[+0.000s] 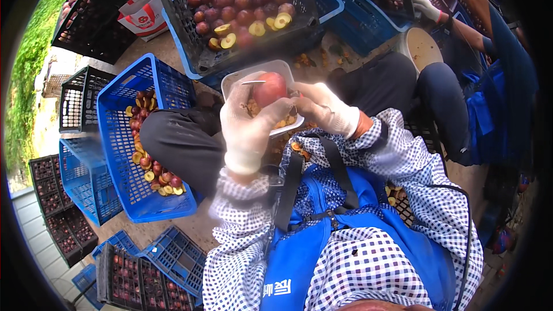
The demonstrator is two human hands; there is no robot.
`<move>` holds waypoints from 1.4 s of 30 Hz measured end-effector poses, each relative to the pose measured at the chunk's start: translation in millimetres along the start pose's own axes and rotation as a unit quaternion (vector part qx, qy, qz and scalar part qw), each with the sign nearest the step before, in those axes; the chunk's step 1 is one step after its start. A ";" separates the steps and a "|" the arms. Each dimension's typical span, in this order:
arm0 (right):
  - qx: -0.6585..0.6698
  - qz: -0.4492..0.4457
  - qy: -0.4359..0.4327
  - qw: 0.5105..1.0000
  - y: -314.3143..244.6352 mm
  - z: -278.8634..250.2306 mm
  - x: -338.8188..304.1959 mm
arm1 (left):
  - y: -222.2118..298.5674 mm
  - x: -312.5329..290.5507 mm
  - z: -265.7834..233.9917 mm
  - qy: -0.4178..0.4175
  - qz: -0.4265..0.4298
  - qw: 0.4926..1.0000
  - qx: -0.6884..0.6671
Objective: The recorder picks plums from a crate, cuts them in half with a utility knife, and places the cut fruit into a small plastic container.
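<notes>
A blue basket (pixel 173 83) of cut plums (pixel 156 177) stands partly hidden by the left knee (pixel 178 138). The left hand (pixel 247 118)'s grip wraps a red plum (pixel 271 91) above a white tub (pixel 271 66); a black crate (pixel 303 0) blocks beyond. The right hand (pixel 328 109)'s grip curls beside the plum, its hold unclear. Farther right: a pale bucket (pixel 422 51).

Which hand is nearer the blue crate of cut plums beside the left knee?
Left. The left hand is right of the blue crate, beyond the left knee, at the left side of the plum; the right hand is farther right, at the plum's other side.
</notes>
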State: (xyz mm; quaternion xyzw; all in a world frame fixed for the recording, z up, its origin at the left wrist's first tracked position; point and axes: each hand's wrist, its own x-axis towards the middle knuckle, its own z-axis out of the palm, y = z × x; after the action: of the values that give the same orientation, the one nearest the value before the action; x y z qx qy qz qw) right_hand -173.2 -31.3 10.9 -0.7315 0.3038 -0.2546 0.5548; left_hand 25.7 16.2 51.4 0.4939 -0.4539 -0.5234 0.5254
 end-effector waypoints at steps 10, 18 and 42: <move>0.289 0.043 0.039 0.956 -6.2 24.6 -0.7 | -10.9 6.9 10.0 0.005 -0.013 0.978 -0.207; 0.243 0.048 0.018 0.969 -5.4 10.0 -3.9 | -24.0 13.2 10.1 -0.084 -0.005 0.941 -0.327; 0.138 0.114 0.150 0.972 -57.4 -32.9 41.7 | 22.5 23.0 -21.0 -0.140 0.033 0.990 0.015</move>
State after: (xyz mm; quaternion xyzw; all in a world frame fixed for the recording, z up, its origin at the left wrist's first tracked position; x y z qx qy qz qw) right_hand -158.6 -71.8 76.2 -0.5622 0.4269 -0.3363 0.6234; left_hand 49.7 -6.7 70.8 0.4082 -0.5466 -0.5629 0.4667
